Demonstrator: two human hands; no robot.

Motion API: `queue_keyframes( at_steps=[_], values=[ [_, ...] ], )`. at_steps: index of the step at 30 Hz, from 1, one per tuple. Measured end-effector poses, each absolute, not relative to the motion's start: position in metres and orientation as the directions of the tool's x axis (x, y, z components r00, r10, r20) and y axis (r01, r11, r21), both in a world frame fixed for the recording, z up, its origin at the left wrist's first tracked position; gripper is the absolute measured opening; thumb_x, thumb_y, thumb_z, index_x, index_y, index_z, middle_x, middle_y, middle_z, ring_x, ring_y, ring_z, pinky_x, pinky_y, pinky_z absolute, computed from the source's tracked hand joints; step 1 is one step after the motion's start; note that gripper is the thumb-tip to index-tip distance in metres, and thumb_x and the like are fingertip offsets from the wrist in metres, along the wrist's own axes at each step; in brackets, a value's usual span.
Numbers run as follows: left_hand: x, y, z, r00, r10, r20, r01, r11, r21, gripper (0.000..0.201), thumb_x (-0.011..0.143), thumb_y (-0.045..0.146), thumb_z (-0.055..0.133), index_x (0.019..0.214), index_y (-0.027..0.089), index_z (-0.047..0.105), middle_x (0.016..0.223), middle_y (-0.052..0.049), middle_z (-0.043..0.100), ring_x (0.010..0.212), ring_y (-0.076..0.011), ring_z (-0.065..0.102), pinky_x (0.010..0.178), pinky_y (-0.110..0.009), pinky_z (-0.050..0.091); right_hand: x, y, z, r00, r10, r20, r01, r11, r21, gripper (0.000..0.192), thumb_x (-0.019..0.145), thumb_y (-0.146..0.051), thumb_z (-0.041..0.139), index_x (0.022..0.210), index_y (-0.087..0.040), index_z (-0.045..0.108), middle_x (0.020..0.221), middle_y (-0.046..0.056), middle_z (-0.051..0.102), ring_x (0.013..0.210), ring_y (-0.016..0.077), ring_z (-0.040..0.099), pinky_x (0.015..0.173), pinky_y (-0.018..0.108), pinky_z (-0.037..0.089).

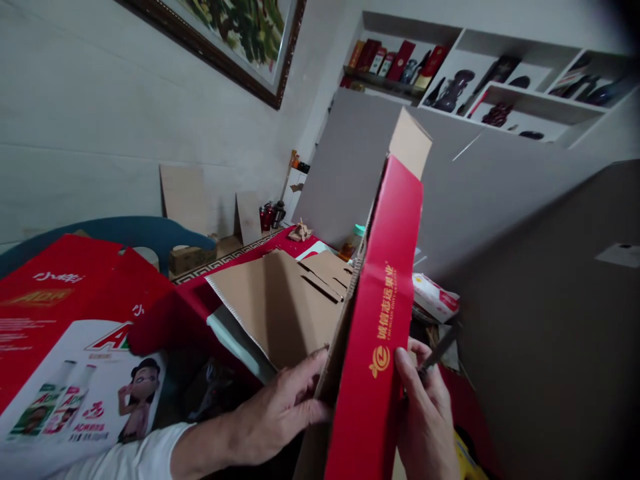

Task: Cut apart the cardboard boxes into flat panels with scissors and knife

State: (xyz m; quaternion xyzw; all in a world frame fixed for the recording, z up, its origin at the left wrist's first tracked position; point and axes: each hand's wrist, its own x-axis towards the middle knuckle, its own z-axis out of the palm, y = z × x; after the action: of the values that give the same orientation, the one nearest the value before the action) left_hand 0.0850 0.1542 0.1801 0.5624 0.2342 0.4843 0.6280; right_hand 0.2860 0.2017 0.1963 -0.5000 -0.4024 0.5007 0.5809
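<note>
A red cardboard box (380,267) with gold lettering stands tilted upright before me, its bare brown flap (410,143) sticking up at the far end. My left hand (280,413) grips its left side, the fingertips going in behind the cardboard edge. On the right side, my right hand (425,400) is closed with the thumb pressed against the red face. A dark, narrow, blade-like tool (443,347) juts up from the right hand's fingers; its exact kind is unclear. Behind the box lies a flattened brown cardboard sheet (265,300) with slots.
At left, a large red and white printed carton (75,347) leans by a blue chair (140,230). The table has a red cloth (197,290). A white and red packet (435,297) and a jar with a green lid (353,243) lie beyond. Shelves (465,40) hang above.
</note>
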Motion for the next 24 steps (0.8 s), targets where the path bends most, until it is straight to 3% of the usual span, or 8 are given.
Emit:
queue_keyframes(
  at_steps=[2, 4, 6, 8, 12, 16, 19, 24],
  values=[
    [0.071, 0.156, 0.179, 0.53, 0.779, 0.335, -0.167, -0.291, 0.942, 0.041, 0.093, 0.043, 0.065, 0.131, 0.03, 0.068, 0.104, -0.009, 0.076, 0.104, -0.0292, 0.071, 0.096, -0.038, 0.055, 0.294, 0.196, 0.201, 0.149, 0.988, -0.029, -0.221, 0.004, -0.975, 0.057, 0.072, -0.048, 0.087, 0.117, -0.031, 0.056, 0.09, 0.0, 0.078, 0.073, 0.0242, 0.076, 0.068, 0.032, 0.061],
    [0.056, 0.164, 0.165, 0.623, 0.681, 0.385, 0.065, -0.535, 0.843, 0.04, 0.086, 0.042, 0.073, 0.124, 0.029, 0.072, 0.109, -0.01, 0.077, 0.112, -0.0322, 0.069, 0.104, -0.041, 0.051, 0.303, 0.19, 0.207, 0.201, 0.979, -0.029, -0.228, 0.018, -0.973, 0.063, 0.071, -0.045, 0.089, 0.124, -0.031, 0.058, 0.091, 0.001, 0.079, 0.069, 0.024, 0.076, 0.066, 0.031, 0.062],
    [0.041, 0.178, 0.141, 0.668, 0.642, 0.376, 0.31, -0.699, 0.644, 0.059, 0.083, 0.039, 0.076, 0.139, 0.028, 0.062, 0.141, -0.016, 0.062, 0.139, -0.0395, 0.049, 0.123, -0.057, 0.027, 0.313, 0.183, 0.211, 0.283, 0.958, -0.04, -0.233, 0.028, -0.972, 0.071, 0.069, -0.045, 0.09, 0.131, -0.03, 0.06, 0.094, 0.002, 0.08, 0.068, 0.0248, 0.077, 0.063, 0.032, 0.062],
    [0.027, 0.194, 0.117, 0.656, 0.681, 0.327, 0.497, -0.715, 0.492, 0.069, 0.087, 0.034, 0.071, 0.151, 0.023, 0.049, 0.155, -0.022, 0.046, 0.15, -0.0412, 0.031, 0.123, -0.068, 0.005, 0.324, 0.176, 0.214, 0.352, 0.935, -0.043, -0.232, 0.043, -0.972, 0.074, 0.07, -0.046, 0.089, 0.136, -0.028, 0.06, 0.095, 0.004, 0.081, 0.069, 0.0262, 0.077, 0.063, 0.034, 0.063],
    [0.012, 0.219, 0.094, 0.661, 0.702, 0.264, 0.597, -0.706, 0.382, 0.056, 0.093, 0.038, 0.062, 0.147, 0.024, 0.053, 0.154, -0.02, 0.048, 0.149, -0.0381, 0.035, 0.124, -0.063, 0.014, 0.34, 0.161, 0.216, 0.431, 0.901, -0.05, -0.214, 0.048, -0.976, 0.079, 0.07, -0.047, 0.088, 0.14, -0.023, 0.061, 0.091, 0.006, 0.082, 0.07, 0.0284, 0.078, 0.067, 0.036, 0.064],
    [0.006, 0.233, 0.098, 0.724, 0.645, 0.243, 0.589, -0.762, 0.269, 0.06, 0.093, 0.009, 0.042, 0.149, 0.03, 0.05, 0.153, -0.013, 0.051, 0.145, -0.0327, 0.044, 0.123, -0.058, 0.021, 0.351, 0.15, 0.213, 0.453, 0.889, -0.067, -0.201, 0.029, -0.979, 0.081, 0.069, -0.051, 0.088, 0.141, -0.024, 0.061, 0.092, 0.005, 0.082, 0.073, 0.0289, 0.078, 0.064, 0.034, 0.064],
    [0.003, 0.241, 0.108, 0.713, 0.63, 0.307, 0.562, -0.775, 0.288, 0.064, 0.088, 0.0, 0.037, 0.141, 0.029, 0.059, 0.144, -0.013, 0.06, 0.138, -0.03, 0.053, 0.12, -0.052, 0.031, 0.362, 0.146, 0.204, 0.456, 0.887, -0.075, -0.201, 0.02, -0.979, 0.079, 0.065, -0.051, 0.09, 0.135, -0.022, 0.066, 0.093, 0.006, 0.082, 0.069, 0.0263, 0.077, 0.057, 0.029, 0.062],
    [-0.002, 0.252, 0.16, 0.505, 0.725, 0.469, 0.464, -0.686, 0.56, 0.028, 0.083, 0.015, 0.06, 0.101, 0.026, 0.078, 0.111, -0.009, 0.078, 0.112, -0.0296, 0.07, 0.106, -0.043, 0.051, 0.377, 0.139, 0.196, 0.494, 0.867, -0.066, -0.211, 0.047, -0.976, 0.072, 0.064, -0.048, 0.092, 0.128, -0.022, 0.071, 0.091, 0.006, 0.082, 0.063, 0.0221, 0.076, 0.053, 0.025, 0.06]
  ],
)
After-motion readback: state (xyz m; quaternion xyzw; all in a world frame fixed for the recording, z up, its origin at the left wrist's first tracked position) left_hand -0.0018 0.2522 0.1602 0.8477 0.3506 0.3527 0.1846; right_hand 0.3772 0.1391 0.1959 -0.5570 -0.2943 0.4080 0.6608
